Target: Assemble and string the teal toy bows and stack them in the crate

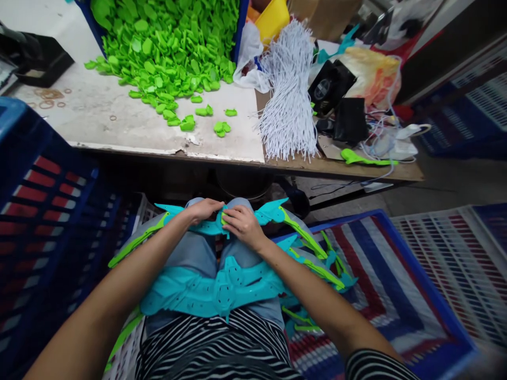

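Across my knees lies a turquoise plastic toy bow [206, 228] with lime-green limbs reaching out to both sides. My left hand [204, 210] grips its middle from the left, fingers closed at the top of the centre part. From the right, my right hand [243, 226] presses a small green plastic piece [224, 217] against that centre; the fingers hide most of the piece. Nearer my body, a second turquoise bow part [186, 298] rests on my lap, touched by neither hand.
On the table ahead, green pieces [170, 53] spill from a blue crate [242, 26]. Beside them lies a bundle of white strings [291, 100]. A blue crate [24, 137] stands at my left; at my right, a striped-lined crate [396, 264] holds more bow parts.
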A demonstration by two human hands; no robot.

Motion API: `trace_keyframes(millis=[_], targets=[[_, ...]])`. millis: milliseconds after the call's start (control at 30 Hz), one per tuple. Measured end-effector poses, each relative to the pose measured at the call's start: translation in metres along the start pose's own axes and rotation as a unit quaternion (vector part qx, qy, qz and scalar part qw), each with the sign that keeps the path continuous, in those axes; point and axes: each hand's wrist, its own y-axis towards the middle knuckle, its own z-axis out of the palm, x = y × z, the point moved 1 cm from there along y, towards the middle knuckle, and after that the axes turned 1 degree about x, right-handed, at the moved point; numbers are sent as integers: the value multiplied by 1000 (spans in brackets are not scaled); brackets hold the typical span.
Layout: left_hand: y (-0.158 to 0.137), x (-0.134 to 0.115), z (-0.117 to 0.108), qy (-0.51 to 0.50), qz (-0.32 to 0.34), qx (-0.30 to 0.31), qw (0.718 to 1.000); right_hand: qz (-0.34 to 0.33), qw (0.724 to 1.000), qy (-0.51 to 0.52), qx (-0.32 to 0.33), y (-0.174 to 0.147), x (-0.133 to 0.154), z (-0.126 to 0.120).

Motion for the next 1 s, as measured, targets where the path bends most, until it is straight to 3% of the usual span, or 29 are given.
trace_keyframes(millis=[200, 433, 633, 767, 867, 933, 1000], targets=[[0, 3, -3, -1, 25, 55, 998, 127, 989, 73, -20, -4, 4, 5], [0, 0, 3, -2, 39, 46, 998, 279, 941, 180, 58, 12, -2, 2], [-2, 1, 1, 7, 53, 9, 999, 295, 937, 117, 142, 27, -2, -3], [0, 2, -1, 62, 75, 21, 995, 234, 954, 103, 159, 41, -2, -24], [-3, 3, 5, 163, 137, -59, 975, 189, 980, 47, 50, 84, -17, -57], [-11, 7, 15, 236, 207, -157, 936, 157, 985, -13, -67, 126, -33, -79], [-21, 13, 29, 303, 265, -217, 889, 145, 982, -54, -111, 168, -53, -94]])
